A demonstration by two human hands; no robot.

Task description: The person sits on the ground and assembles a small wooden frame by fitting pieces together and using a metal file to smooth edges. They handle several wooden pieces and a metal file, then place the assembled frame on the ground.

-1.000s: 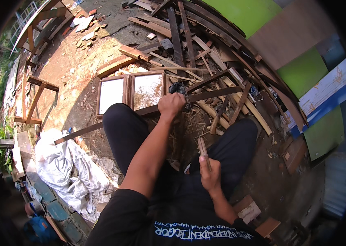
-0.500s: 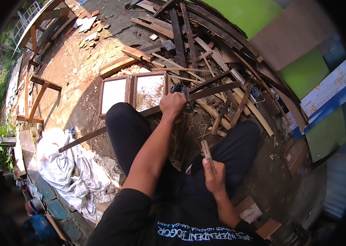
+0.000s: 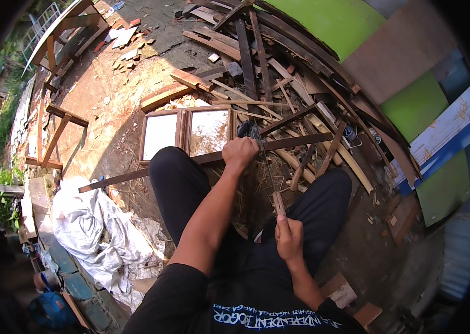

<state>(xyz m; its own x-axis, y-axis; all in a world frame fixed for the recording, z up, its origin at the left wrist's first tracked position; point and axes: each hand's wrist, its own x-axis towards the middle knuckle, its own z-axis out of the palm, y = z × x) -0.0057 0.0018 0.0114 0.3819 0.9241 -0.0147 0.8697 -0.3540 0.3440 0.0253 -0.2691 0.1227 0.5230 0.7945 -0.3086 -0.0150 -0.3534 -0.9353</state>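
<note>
My left hand (image 3: 240, 152) is closed around a long, dark wooden strip (image 3: 115, 181), which lies aslant across my lap, its left end out past my knee and its right end over the scrap wood. In my closed right hand (image 3: 289, 239) is the pale wooden handle of a saw (image 3: 279, 205). Its thin blade shows almost edge-on as a fine line running up to the strip, just right of my left fist. Whether the teeth are in the wood cannot be made out. Beyond my left fist sits a small dark bundle (image 3: 248, 130).
Two framed panels (image 3: 207, 132) lie ahead of my left knee. Heaped wood offcuts (image 3: 296, 83) spread ahead and to the right. A white cloth sheet (image 3: 87, 234) is crumpled at left, near a wooden trestle (image 3: 57, 136). Green boards (image 3: 413, 97) lean at the right.
My right hand and the saw handle have shifted slightly, and the blade line now shows more clearly. My left hand still grips the strip; the whole view has shifted a little.
</note>
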